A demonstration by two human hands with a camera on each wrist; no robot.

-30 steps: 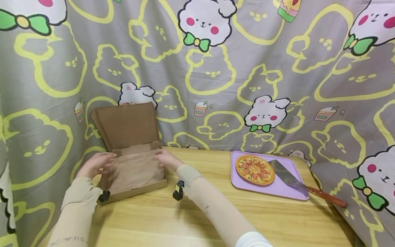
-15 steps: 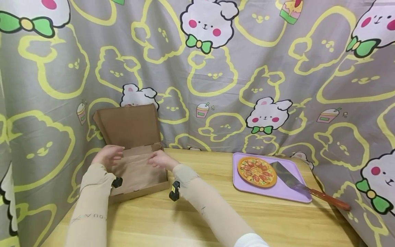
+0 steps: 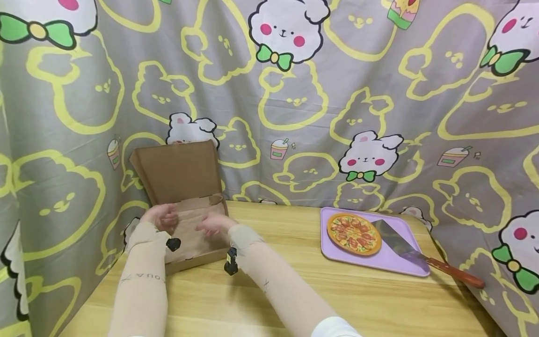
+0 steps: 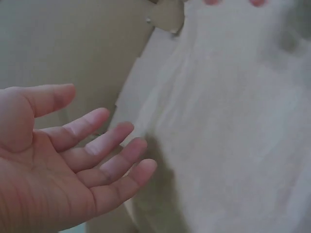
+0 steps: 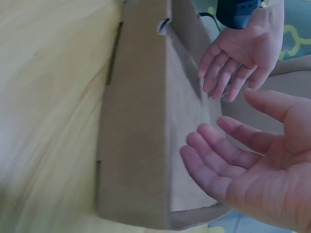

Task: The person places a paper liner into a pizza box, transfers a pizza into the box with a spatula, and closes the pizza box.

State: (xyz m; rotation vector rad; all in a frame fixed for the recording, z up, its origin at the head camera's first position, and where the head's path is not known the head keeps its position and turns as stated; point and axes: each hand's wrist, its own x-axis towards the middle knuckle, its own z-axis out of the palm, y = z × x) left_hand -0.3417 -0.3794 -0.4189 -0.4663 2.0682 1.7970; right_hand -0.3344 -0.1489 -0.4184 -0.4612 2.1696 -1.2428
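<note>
An open cardboard pizza box (image 3: 177,171) stands at the left of the table, its lid raised against the curtain. Brown paper (image 4: 233,111) lines its floor. My left hand (image 3: 162,217) hovers over the box's left side, palm inward, and its fingers look loosely spread in the left wrist view. Opposite it, my right hand (image 3: 215,223) hangs over the box's right side, fingers relaxed and slightly bent in the right wrist view. Neither hand holds anything, and the two palms face each other with a gap between them.
To the right, a purple tray (image 3: 337,260) carries a toy-like pizza (image 3: 353,234) and a pizza server (image 3: 396,241), whose wooden handle (image 3: 456,271) sticks out past the tray edge. A patterned curtain (image 3: 294,117) encloses the wooden table (image 3: 252,304).
My left hand has moved rightward from the box's left edge to over its inside. The right hand has shifted slightly left, so the hands are closer together. Box and tray stay put.
</note>
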